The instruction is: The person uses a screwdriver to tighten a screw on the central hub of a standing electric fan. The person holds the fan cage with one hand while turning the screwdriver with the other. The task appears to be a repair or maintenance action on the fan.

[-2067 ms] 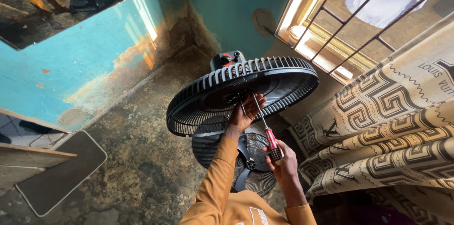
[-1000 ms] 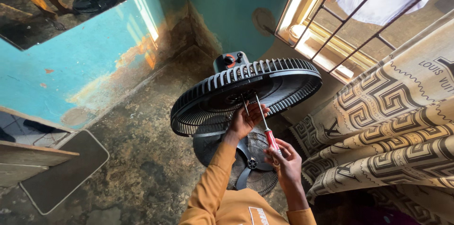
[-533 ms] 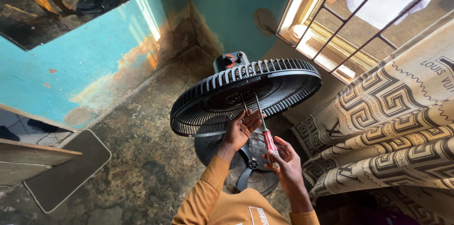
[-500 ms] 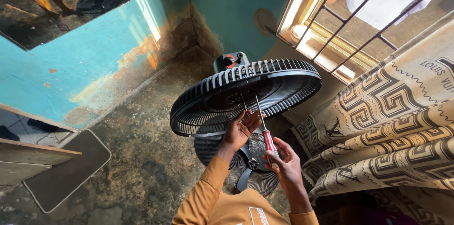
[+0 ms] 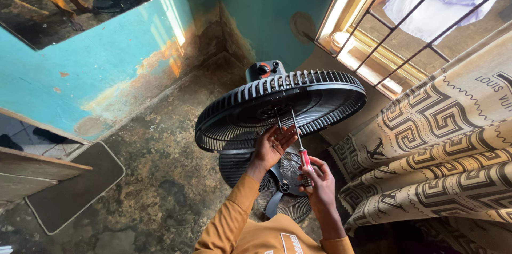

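A black standing fan's rear grille (image 5: 314, 96) tilts face-up in front of me, its motor housing (image 5: 265, 69) behind it. My left hand (image 5: 273, 144) reaches up under the grille's near rim, fingers spread against it and pinching a thin metal rod or screw. My right hand (image 5: 319, 182) grips a screwdriver (image 5: 302, 157) by its red and black handle, the shaft pointing up into the grille centre. A loose front grille with fan blades (image 5: 277, 184) lies on the floor below my hands.
Rough concrete floor (image 5: 160, 179) with a dark mat (image 5: 74, 187) at left. Teal peeling wall (image 5: 80, 78) and a wooden plank (image 5: 32, 166) at left. A patterned curtain (image 5: 442, 147) hangs at right below a barred window (image 5: 384, 24).
The fan head has shifted slightly as the camera moved. My left hand has slid lower under the rim, and the screwdriver stays pointed into the grille.
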